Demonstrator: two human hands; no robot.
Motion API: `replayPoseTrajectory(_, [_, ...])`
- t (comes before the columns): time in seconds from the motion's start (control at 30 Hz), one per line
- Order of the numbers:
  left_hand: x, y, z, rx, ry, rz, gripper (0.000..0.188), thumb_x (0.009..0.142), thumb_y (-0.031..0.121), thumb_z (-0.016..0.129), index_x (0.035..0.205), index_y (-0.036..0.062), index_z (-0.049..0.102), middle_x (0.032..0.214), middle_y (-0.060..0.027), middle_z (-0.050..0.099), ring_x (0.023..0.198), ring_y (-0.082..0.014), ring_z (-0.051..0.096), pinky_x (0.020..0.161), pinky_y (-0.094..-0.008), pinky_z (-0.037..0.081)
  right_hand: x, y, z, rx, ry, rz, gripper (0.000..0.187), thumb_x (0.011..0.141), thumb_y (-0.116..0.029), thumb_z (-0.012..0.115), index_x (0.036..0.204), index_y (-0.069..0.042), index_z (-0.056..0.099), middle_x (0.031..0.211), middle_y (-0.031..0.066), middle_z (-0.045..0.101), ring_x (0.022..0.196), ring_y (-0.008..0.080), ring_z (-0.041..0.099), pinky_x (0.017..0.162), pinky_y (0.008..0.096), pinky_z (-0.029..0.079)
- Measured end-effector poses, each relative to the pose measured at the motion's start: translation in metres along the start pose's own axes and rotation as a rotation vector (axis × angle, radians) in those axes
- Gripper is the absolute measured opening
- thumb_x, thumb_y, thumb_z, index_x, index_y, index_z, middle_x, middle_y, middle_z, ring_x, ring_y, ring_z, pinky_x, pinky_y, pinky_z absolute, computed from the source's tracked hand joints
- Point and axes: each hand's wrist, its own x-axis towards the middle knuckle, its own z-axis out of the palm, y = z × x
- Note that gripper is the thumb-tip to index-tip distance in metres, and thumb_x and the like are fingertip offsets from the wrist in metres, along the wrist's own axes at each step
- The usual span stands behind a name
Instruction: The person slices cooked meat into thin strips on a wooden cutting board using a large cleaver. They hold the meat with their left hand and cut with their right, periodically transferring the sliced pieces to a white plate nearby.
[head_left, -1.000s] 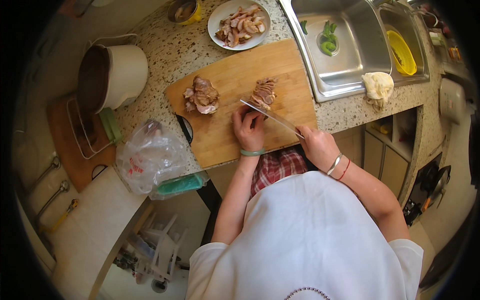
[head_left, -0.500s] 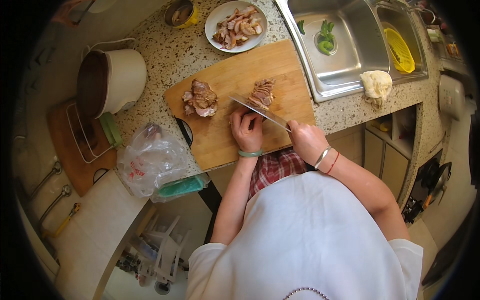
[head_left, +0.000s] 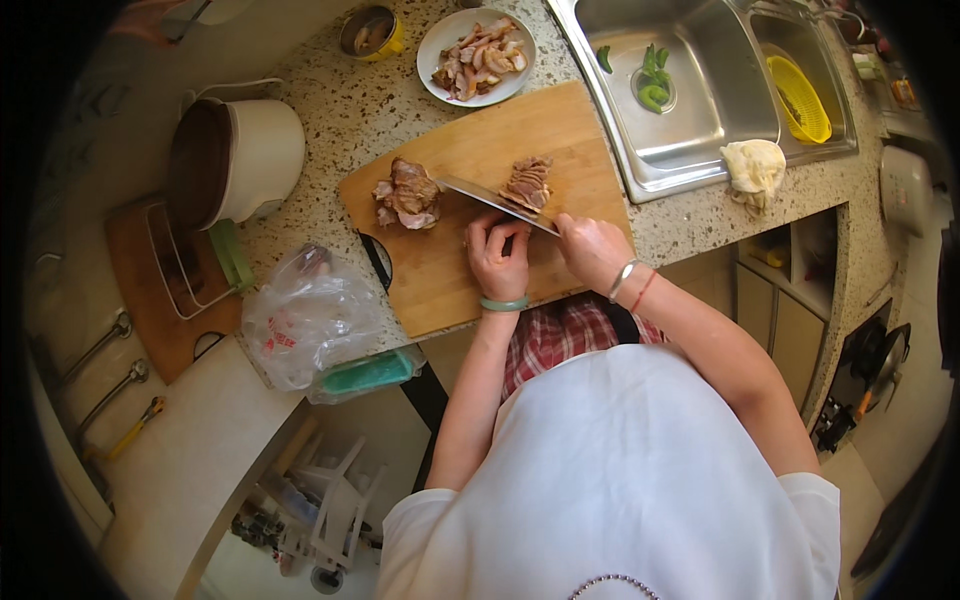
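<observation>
My right hand (head_left: 595, 255) grips the handle of a broad-bladed kitchen knife (head_left: 497, 203). Its blade slants across a wooden cutting board (head_left: 470, 300), tip toward the far left. Just on the near side of the blade, my left hand (head_left: 498, 258) has its fingers curled down over a piece of meat, which they almost wholly hide. Thin meat slices (head_left: 527, 183) lie fanned together on the far side of the blade. Left of the knife tip sits a larger brown chunk of meat (head_left: 408, 194).
Beyond the board stand a white plate (head_left: 428, 75) of cut meat and a yellow cup (head_left: 388, 42). A steel sink (head_left: 690, 130) with green peppers (head_left: 654, 80) is at right, a cloth (head_left: 753, 168) on its edge. A plastic bag (head_left: 315, 320) and a cream cooker (head_left: 265, 150) are left.
The knife and my right hand have moved left and slightly away from me, bringing the blade tip close to the larger meat chunk. My left hand stays nearly in place.
</observation>
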Motion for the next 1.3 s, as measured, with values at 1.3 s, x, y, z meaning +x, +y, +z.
replayPoseTrajectory(1.3, [-0.004,-0.004,-0.001,-0.003,-0.005,-0.019,0.013,0.073,0.0,0.075,0.08,0.0051,0.065,0.095,-0.008,0.06,0.091,-0.0276,0.057,0.081,-0.0376,0.047,0.009,-0.01,0.007,0.031,0.061,-0.005,0.011,0.089,-0.012,0.055,0.092,-0.001,0.052,0.073,0.0214,0.065,0.067,0.0421,0.064,0.06,0.0506,0.051])
